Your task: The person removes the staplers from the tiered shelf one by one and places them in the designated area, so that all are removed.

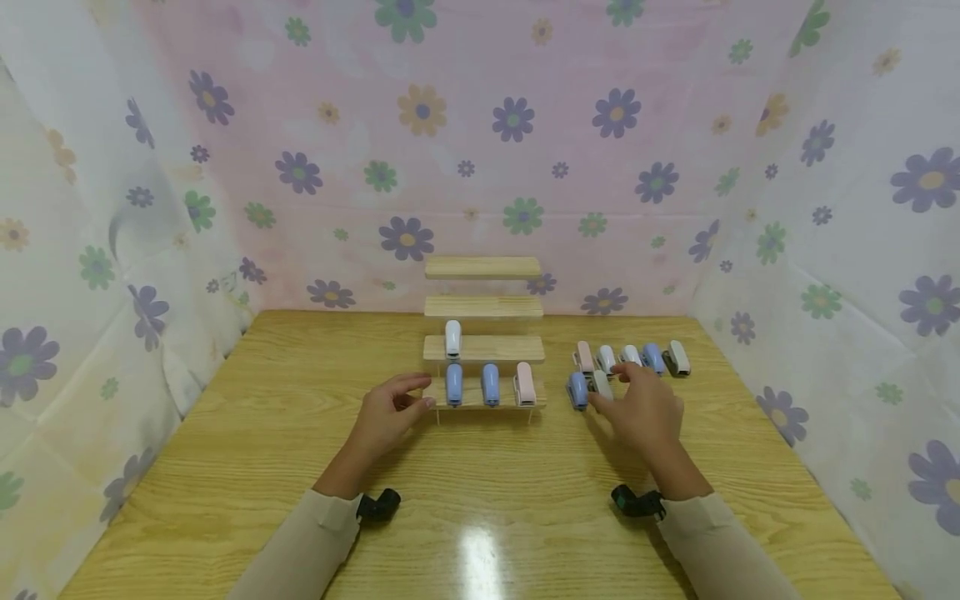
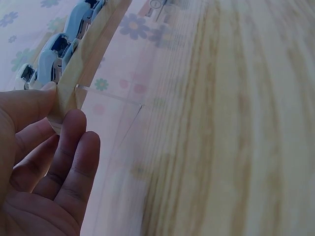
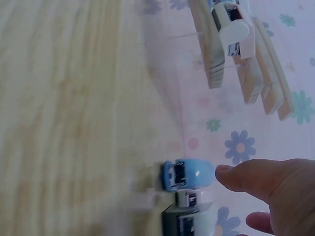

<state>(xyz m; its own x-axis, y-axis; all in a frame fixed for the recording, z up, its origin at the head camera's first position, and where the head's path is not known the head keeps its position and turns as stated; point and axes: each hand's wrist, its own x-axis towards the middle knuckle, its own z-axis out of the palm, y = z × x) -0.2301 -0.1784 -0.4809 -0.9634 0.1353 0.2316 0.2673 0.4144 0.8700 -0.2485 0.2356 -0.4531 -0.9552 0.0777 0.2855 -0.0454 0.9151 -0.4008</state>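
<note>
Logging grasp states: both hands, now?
Left hand: holding the left end of the pale wooden bottom shelf.
Right hand: open, thumb beside a small glossy blue stapler.

Pastel staplers (image 1: 491,383) sit on and beside wooden tiers (image 1: 495,348).

A pink flower-print backdrop (image 1: 465,75), patterned in purple, green and orange, hangs behind the far edge of the wood-grain tabletop (image 1: 480,467). A paler, creased left drape (image 1: 67,208) and a matching right drape (image 1: 862,250) line the side edges. White glare (image 1: 480,558) streaks the surface toward its near side.
</note>
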